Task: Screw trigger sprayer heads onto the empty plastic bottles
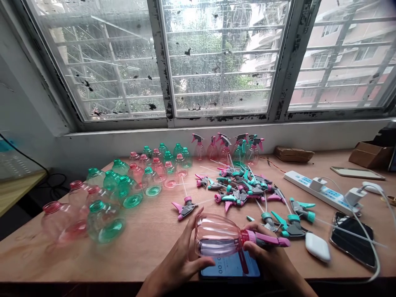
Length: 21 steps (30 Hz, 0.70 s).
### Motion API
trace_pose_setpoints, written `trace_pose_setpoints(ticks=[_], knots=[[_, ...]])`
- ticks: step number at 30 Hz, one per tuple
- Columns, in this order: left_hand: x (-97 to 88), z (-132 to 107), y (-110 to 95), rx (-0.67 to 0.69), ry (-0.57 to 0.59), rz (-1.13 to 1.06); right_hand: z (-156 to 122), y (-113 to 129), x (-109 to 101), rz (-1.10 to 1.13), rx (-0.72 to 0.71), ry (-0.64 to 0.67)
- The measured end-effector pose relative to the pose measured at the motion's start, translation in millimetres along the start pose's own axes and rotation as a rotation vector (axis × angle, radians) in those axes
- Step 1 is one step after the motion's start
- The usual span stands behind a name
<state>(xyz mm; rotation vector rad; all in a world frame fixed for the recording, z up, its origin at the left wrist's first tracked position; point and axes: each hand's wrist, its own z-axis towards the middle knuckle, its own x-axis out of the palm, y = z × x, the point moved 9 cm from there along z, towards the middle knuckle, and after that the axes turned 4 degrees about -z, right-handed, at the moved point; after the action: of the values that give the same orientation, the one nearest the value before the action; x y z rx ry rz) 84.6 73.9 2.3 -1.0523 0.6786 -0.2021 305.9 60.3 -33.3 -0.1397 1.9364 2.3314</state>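
A pink clear spray bottle [218, 231] lies sideways between my hands above the table's front edge, its pink and grey trigger head [269, 240] pointing right. My left hand [185, 251] curves around the bottle's base, thumb below and fingers behind. At the neck, my right hand [262, 251] grips the pink collar between thumb and fingers. Beneath the bottle lies a phone [229, 266] with a lit timer screen, partly covered. One loose pink and grey spray head [186, 207] rests just beyond my left hand. A pile of pink and teal spray heads [244, 185] spreads farther back.
Open pink and green bottles [107, 220] stand in rows on the left. Several bottles with heads fitted [225, 148] stand by the wall. To the right are a power strip [321, 192], a dark phone [352, 239], a white earbud case [317, 247] and a cardboard box [369, 156].
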Motion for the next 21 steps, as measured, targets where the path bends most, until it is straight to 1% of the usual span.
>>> trace_pose_setpoints(ticks=[4,7,10,14,17,21], knots=[[-0.9,-1.7,8.3,0.011,-0.013,0.099,-2.3,-10.7,1.7,0.099,0.048,0.007],[1.7,-2.9,12.7,0.017,0.002,0.088,-3.3,-12.3,1.5,0.08,0.04,0.015],[1.0,-2.4,8.1,0.009,-0.008,0.055,-2.5,-8.9,0.1,0.023,0.017,0.017],[-1.1,-0.9,-0.4,0.028,-0.019,0.027,-1.1,-8.5,-1.0,0.024,0.033,0.005],[-0.3,-1.2,1.9,0.04,-0.01,0.041,-1.7,-9.7,-2.3,0.056,0.04,-0.026],[3.4,-3.0,6.0,0.058,0.027,0.081,-3.5,-12.3,-2.8,0.073,0.085,-0.056]])
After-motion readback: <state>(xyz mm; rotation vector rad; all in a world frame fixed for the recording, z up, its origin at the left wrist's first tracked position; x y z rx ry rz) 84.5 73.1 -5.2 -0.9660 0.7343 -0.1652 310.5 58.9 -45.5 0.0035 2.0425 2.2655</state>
